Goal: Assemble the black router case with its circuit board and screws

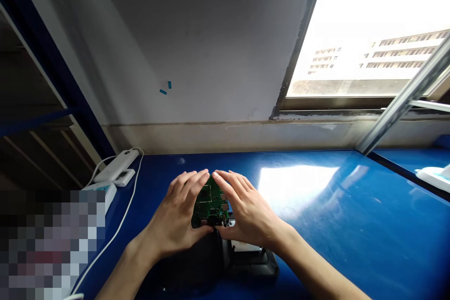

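Between my two hands a green circuit board (213, 199) is held tilted up, its chips and connectors facing me. My left hand (179, 211) grips its left side, fingers over the top edge and thumb at the bottom. On the opposite side my right hand (246, 206) holds it the same way, and both thumbs nearly meet below. Under the hands lies a black plastic casing (251, 265) with a pale metallic part (244, 246) in it. The forearms and hands hide some of the casing.
The blue tabletop (333, 243) runs back to a grey wall. At the left are a white power strip (117, 165) and a white cable (128, 211). A metal frame post (397, 98) rises at the right, near a bright window (351, 56).
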Demonstrator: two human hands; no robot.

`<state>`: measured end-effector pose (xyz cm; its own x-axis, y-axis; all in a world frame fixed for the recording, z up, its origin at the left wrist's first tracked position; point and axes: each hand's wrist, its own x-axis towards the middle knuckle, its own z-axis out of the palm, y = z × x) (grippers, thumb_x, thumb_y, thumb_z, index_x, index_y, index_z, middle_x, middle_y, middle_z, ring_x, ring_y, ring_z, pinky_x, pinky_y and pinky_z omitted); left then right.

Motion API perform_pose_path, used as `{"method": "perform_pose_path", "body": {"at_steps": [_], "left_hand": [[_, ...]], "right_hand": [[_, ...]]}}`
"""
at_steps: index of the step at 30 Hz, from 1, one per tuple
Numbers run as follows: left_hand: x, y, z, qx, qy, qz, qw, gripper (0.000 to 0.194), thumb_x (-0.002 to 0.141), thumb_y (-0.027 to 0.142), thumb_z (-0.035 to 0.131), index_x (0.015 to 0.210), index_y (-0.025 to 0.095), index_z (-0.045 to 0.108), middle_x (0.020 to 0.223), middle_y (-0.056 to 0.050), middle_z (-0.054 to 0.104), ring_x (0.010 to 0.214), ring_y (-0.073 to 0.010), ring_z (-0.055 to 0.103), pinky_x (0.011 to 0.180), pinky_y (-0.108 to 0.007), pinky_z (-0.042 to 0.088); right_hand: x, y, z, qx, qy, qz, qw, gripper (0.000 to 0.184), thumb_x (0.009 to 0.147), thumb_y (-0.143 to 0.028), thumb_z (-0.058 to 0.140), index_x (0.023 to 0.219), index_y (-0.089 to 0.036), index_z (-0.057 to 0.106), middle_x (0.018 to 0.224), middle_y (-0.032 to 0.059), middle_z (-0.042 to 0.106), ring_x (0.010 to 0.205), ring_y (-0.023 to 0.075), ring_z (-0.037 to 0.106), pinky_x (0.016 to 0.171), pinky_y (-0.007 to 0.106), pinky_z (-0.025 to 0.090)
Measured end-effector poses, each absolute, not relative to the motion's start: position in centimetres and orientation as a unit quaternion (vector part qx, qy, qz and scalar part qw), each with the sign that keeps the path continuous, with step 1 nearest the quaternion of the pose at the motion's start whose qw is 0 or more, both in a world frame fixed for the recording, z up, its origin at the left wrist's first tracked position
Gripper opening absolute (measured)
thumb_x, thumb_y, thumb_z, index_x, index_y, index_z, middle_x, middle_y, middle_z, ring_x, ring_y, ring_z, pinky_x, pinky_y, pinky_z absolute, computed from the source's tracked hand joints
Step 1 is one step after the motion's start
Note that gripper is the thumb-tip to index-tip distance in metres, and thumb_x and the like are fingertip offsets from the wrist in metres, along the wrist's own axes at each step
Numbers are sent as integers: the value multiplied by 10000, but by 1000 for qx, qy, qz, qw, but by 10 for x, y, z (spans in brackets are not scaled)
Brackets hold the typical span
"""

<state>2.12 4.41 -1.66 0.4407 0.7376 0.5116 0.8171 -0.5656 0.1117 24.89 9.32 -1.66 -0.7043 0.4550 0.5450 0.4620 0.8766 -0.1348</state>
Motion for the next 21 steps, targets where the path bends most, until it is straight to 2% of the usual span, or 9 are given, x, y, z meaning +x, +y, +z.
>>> {"method": "perform_pose_path", "body": {"at_steps": [2, 5, 8, 11, 16, 21], "left_hand": [[24, 49, -21, -846, -448, -271, 100, 1146, 750, 356, 804, 1602, 271, 43, 1584, -128, 401, 1382, -359, 402, 1137, -584, 398], [27, 50, -28, -837, -439, -312, 99, 1094, 784, 243, 738, 1600, 315, 14, 1577, -123, 401, 1387, -347, 403, 1117, -576, 421], [26, 46, -31, -803, -465, -372, -19, 1123, 753, 192, 752, 1580, 357, 11, 1593, -119, 360, 1448, -331, 370, 1138, -569, 424], [22, 41, -26, -726, -482, -449, -197, 1191, 730, 270, 816, 1551, 388, -37, 1609, -124, 324, 1462, -325, 392, 1133, -578, 442], [14, 40, -11, -690, -410, -462, -377, 1158, 756, 276, 806, 1543, 433, -29, 1634, -125, 303, 1455, -317, 427, 1098, -536, 489], [13, 36, -4, -689, -356, -447, -445, 1125, 755, 381, 835, 1565, 390, 54, 1639, -122, 307, 1498, -318, 352, 1186, -539, 376]], "right_hand": [[249, 94, -18, -258, -921, -8, 292, 1091, 733, -336, 765, 1604, -169, 130, 1500, 206, 441, 1345, 386, 457, 1112, 594, 425], [250, 93, -19, -258, -919, -1, 297, 1079, 743, -324, 753, 1608, -185, 123, 1532, 209, 401, 1383, 400, 423, 1098, 603, 439], [252, 90, -16, -230, -920, 22, 316, 1117, 781, -324, 747, 1619, -176, 23, 1630, 216, 253, 1497, 382, 284, 1162, 574, 391], [253, 88, -12, -228, -915, 65, 325, 1237, 792, -406, 784, 1611, -172, -112, 1685, 207, 114, 1556, 346, 163, 1200, 537, 361], [255, 92, -15, -256, -915, 121, 289, 1238, 771, -479, 813, 1621, -198, -42, 1679, 194, 185, 1544, 339, 231, 1199, 542, 366], [255, 94, -21, -240, -920, 140, 276, 1286, 767, -509, 807, 1614, -213, -113, 1649, 209, 270, 1517, 358, 298, 1167, 583, 390]]}}
